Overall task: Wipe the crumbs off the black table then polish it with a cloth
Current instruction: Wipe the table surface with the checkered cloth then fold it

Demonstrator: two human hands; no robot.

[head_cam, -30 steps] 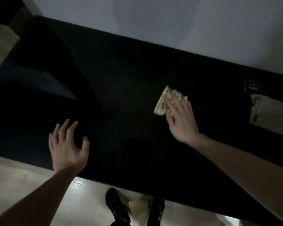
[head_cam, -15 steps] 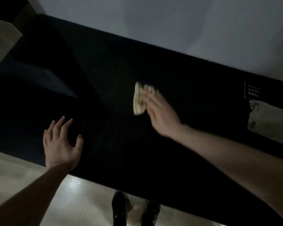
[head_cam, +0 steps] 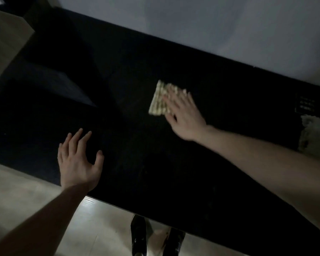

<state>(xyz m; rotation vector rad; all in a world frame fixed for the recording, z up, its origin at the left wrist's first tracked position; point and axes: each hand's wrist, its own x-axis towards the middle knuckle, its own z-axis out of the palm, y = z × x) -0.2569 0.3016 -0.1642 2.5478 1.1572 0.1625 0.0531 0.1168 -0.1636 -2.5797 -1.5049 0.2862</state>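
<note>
A long black table runs across the dim head view. A small folded yellowish cloth lies flat near the table's middle. My right hand presses down on the cloth's right part with the fingers spread, and is blurred by motion. My left hand rests flat on the table near the front edge, fingers apart, holding nothing. No crumbs can be made out on the dark surface.
A second pale, crumpled cloth lies at the table's right end, below a small dark label with white text. A white wall borders the far edge. A beige block stands at the left. Black shoes show on the pale floor.
My right hand has slid the yellowish cloth leftward across the table, away from the label. My left hand has stayed flat near the front edge.
</note>
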